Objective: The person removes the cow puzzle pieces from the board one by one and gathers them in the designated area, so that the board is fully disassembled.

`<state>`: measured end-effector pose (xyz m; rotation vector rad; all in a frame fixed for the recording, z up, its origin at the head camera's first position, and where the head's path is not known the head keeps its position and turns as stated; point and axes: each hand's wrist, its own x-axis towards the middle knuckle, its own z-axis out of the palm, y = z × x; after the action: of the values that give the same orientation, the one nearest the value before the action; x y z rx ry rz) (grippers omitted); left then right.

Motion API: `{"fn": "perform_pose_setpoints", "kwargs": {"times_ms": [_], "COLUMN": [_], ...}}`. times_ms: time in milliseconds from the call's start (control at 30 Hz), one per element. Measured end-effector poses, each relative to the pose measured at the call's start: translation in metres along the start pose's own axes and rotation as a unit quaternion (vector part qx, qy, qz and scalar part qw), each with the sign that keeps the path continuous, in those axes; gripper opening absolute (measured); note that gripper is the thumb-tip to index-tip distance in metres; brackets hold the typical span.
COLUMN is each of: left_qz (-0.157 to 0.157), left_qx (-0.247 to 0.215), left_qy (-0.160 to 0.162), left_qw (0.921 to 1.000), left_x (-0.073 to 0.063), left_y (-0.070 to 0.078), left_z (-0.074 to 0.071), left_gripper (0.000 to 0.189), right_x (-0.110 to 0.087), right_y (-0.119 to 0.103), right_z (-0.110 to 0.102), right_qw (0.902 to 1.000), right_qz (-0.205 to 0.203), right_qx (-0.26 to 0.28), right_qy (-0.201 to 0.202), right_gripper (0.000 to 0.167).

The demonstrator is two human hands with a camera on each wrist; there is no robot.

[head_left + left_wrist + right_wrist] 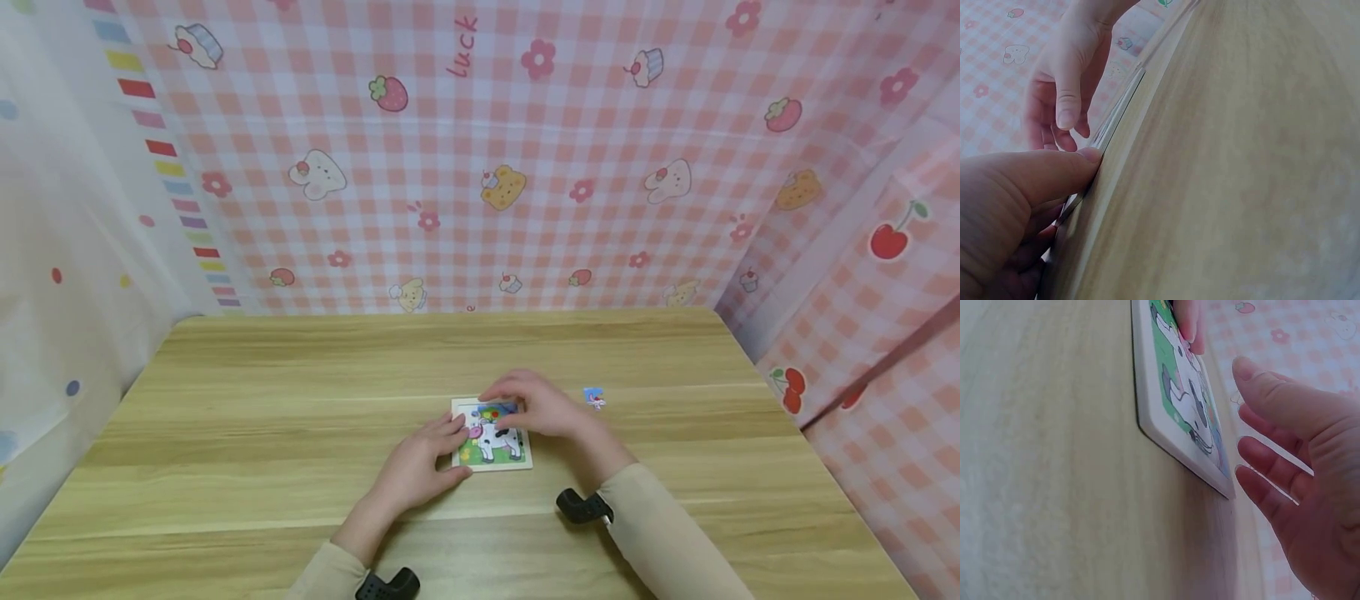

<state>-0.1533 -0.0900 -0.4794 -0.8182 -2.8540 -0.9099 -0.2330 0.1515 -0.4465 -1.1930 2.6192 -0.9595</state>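
A small square cow jigsaw puzzle (498, 448) in a pale frame lies flat on the table in the head view. My left hand (415, 465) holds its left side, fingers over the picture and thumb at the near edge; the left wrist view shows the thumb (1063, 174) against the rim. Over the upper right part of the puzzle hovers my right hand (542, 403), fingers loosely curved. In the right wrist view that hand (1310, 444) has thumb and fingers apart, nothing visible between them. A loose puzzle piece (594, 397), blue and white, lies right of the puzzle.
The wooden table (247, 433) runs out on both sides of the hands. A pink checked cloth (480, 242) hangs behind its far edge, with more cloth along both sides. Each wrist carries a black camera mount (583, 506).
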Motion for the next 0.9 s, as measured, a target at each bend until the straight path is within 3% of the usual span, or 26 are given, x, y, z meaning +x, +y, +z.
{"fn": "perform_pose_setpoints", "kwargs": {"times_ms": [667, 900], "left_qz": [0.0, 0.0], "left_qx": [-0.002, 0.002], "left_qy": [0.003, 0.005], "left_qw": [1.0, 1.0], "left_x": [0.0, 0.0], "left_y": [0.0, 0.001], "left_z": [-0.001, -0.001], "left_gripper": [0.057, 0.058], "right_x": [0.018, 0.023], "right_y": [-0.001, 0.001], "right_z": [0.009, 0.011], "right_qw": [0.9956, 0.9938], "right_qz": [0.026, 0.037], "right_qx": [-0.068, -0.069], "right_qy": [-0.058, -0.078], "right_gripper": [0.033, 0.029]}}
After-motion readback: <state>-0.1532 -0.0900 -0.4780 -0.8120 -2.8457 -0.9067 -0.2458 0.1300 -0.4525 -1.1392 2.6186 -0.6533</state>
